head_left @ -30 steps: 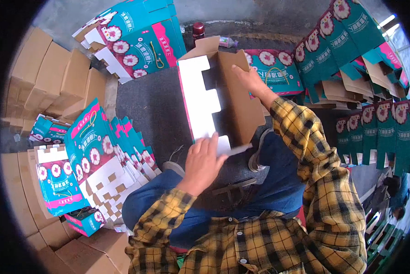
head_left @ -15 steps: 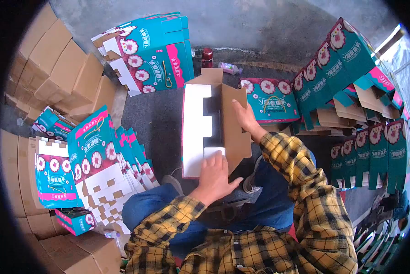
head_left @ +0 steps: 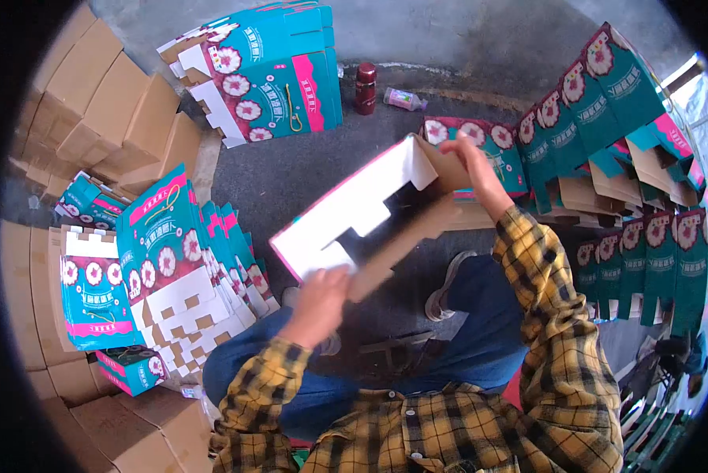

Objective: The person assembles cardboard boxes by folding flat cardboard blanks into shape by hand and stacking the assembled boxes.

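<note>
Left hand [head_left: 320,305] holds the open box [head_left: 354,203] by its near end while right hand [head_left: 478,167], grip unclear, touches its far flap [head_left: 444,170].

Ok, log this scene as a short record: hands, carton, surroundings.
Left hand: at the near end of the open carton; exact grip blurred
Right hand: at the carton's far end; exact grip unclear
Carton: slanted across the view, white panel and brown inside showing
Beyond: dark red flask, upright; small bottle on its side
Left side: stacked brown boxes; teal printed cartons
Right side: more teal printed cartons
</note>
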`<state>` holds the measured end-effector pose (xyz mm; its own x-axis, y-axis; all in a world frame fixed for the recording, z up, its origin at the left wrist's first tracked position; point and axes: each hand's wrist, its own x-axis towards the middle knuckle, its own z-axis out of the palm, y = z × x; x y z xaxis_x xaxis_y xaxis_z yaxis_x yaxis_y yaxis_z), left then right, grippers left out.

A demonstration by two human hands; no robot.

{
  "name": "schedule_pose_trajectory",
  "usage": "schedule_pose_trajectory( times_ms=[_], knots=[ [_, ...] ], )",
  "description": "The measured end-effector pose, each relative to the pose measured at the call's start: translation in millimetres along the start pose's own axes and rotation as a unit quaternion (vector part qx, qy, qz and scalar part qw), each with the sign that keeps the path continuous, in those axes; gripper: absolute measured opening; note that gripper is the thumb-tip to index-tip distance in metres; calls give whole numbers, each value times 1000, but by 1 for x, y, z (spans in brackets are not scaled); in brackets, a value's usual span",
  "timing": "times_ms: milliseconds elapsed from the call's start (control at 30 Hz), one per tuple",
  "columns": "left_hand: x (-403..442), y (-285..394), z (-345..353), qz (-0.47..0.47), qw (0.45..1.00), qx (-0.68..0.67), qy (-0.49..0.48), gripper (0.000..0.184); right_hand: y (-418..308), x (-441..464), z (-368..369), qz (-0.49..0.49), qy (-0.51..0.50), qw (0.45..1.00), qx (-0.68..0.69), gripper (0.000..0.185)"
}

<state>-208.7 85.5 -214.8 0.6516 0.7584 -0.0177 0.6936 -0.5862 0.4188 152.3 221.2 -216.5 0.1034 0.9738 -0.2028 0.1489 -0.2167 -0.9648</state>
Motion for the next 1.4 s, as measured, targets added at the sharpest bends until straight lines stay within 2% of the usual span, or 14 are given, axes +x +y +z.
schedule_pose_trajectory(
  times_ms=[67, 133, 200, 333, 400, 467, 533, 600, 667, 867, 1267, 1300, 1367, 1400],
  knots=[
    [-4, -21, -12, -40, 999, 3, -7, 31, 0, -11, 15, -40, -100, 993, -53, 63],
    [-1, -35, -23, -16, 999, 20, 34, 26, -14, -23, 36, 10, -182, 980, -78, 69],
    [6, -37, -29, -90, 994, -45, 41, 24, -14, -29, 51, -87, -161, 965, -190, 78],
    [21, -39, -19, -237, 950, -143, 144, 55, -20, -27, 52, -4, -127, 972, -196, 70],
    [27, -37, -17, -288, 930, -160, 164, 66, -19, -31, 61, -169, -92, 959, -206, 61],
    [31, -32, -18, -289, 944, 25, 159, 77, -20, -41, 66, -202, -101, 938, -263, 65],
    [29, -33, -13, -253, 944, 84, 195, 79, -18, -47, 73, -410, -85, 756, -502, 72],
    [28, -31, -10, -211, 939, 141, 230, 80, -10, -46, 78, -392, -91, 777, -485, 77],
    [31, -29, -6, -187, 943, 201, 190, 76, -5, -40, 81, -425, -66, 713, -554, 68],
    [32, -28, 3, -141, 981, 112, 71, 61, 12, -28, 83, -449, -75, 705, -544, 49],
    [34, -41, 3, -104, 986, 105, 76, 57, 8, -23, 71, -455, -122, 720, -509, 35],
    [34, -40, -8, -110, 979, 88, 145, 55, 1, -22, 66, -457, -123, 719, -508, 35],
    [33, -45, -33, -129, 951, 89, 267, 52, -12, -17, 56, -369, -198, 805, -419, 31],
    [30, -63, -32, -159, 928, 96, 323, 52, -12, -15, 55, -372, -196, 804, -420, 31]
  ],
)
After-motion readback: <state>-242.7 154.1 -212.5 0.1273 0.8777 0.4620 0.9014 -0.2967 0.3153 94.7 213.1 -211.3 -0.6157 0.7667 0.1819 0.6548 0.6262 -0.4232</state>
